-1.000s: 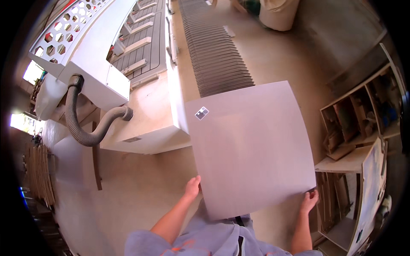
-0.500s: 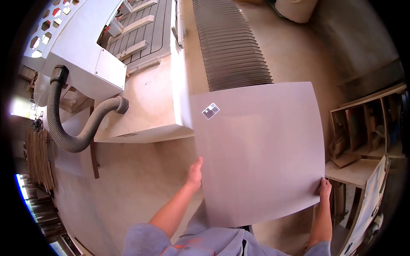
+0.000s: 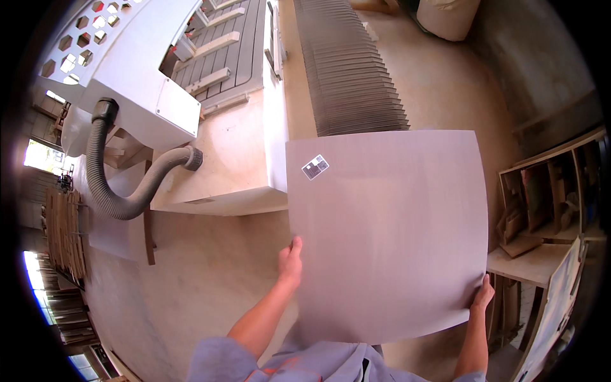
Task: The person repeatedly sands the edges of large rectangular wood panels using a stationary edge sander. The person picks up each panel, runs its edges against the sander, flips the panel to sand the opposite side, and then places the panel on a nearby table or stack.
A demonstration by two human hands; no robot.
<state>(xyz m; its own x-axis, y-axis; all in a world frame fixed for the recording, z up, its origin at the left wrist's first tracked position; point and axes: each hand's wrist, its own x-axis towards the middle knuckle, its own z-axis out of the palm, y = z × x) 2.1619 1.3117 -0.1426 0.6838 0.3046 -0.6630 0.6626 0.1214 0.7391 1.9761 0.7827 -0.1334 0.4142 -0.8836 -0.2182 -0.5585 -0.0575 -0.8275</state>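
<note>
Beige floor (image 3: pixel 216 254), white boxy machine (image 3: pixel 223 181) to the left, brown wooden shelving (image 3: pixel 519 247) to the right. Bare forearms (image 3: pixel 261 321) enter from below; left hand (image 3: pixel 291 264) and right hand (image 3: pixel 482 295) grip opposite side edges of a grey near-square flat panel (image 3: pixel 389 239), fingers partly hidden. Panel before the grey-shirted torso (image 3: pixel 331 363), white-and-black label (image 3: pixel 315 167) near its far left corner; far edge pointing away, long axis unclear.

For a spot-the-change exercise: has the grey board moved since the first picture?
Yes. Judged against the white machine, the grey board has turned slightly clockwise in the picture.
</note>
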